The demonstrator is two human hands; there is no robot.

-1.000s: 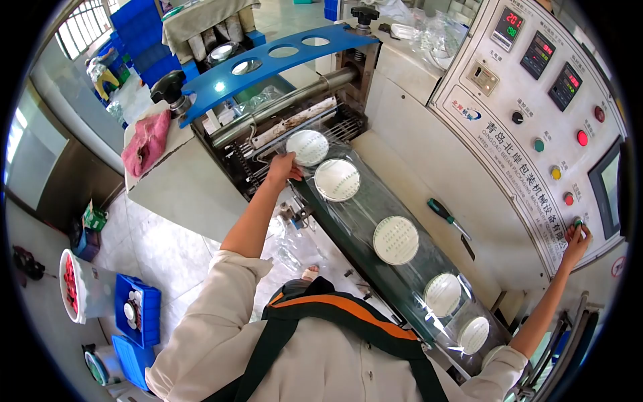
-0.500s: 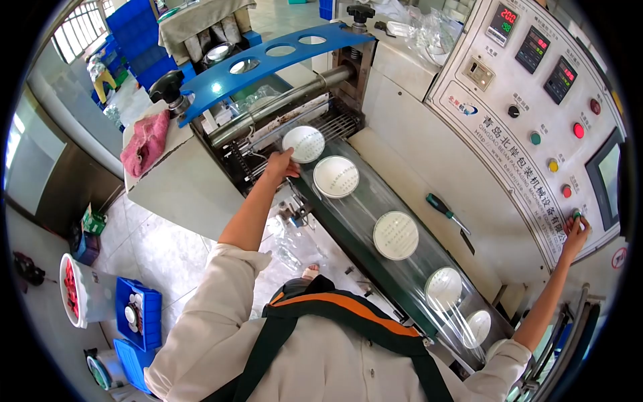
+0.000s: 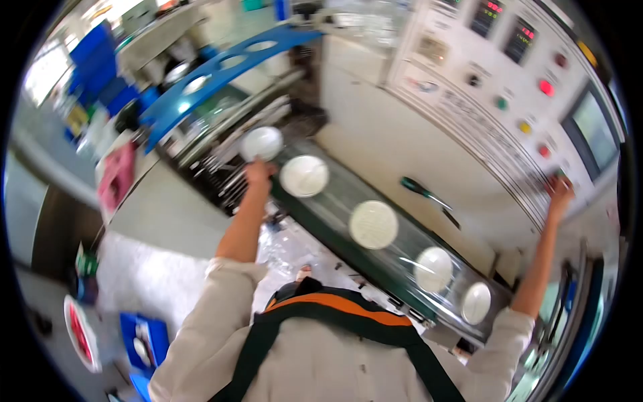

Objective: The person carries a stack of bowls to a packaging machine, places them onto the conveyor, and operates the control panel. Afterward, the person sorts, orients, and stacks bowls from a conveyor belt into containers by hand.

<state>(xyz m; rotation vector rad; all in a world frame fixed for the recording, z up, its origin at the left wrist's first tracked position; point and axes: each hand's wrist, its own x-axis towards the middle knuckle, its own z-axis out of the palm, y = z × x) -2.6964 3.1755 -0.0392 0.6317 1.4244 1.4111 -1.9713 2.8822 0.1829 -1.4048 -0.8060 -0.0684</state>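
My left hand [image 3: 260,171] is at the near edge of the farthest round white bowl [image 3: 262,143], its fingers closed against the rim; motion blur softens the grip. Beside that hand, a second white bowl [image 3: 305,176] rests on the dark conveyor [image 3: 335,194]. More white bowls follow in a line toward me, including one at mid-belt [image 3: 373,224]; clear film lies over part of the row. Far to the right, my right hand [image 3: 560,190] reaches up to the control panel [image 3: 462,100], with its fingers closed around a small green knob [image 3: 560,174].
A green-handled screwdriver [image 3: 426,191] lies on the ledge behind the belt. Across the machine's far end runs a blue bar with round holes [image 3: 231,63]. A pink cloth [image 3: 117,175] sits at the left, with a blue crate [image 3: 157,338] on the floor below.
The camera view has turned, so the machine and panel appear farther left, and the picture is blurrier. Both hands stay at the same places, the bowl rim and the knob.
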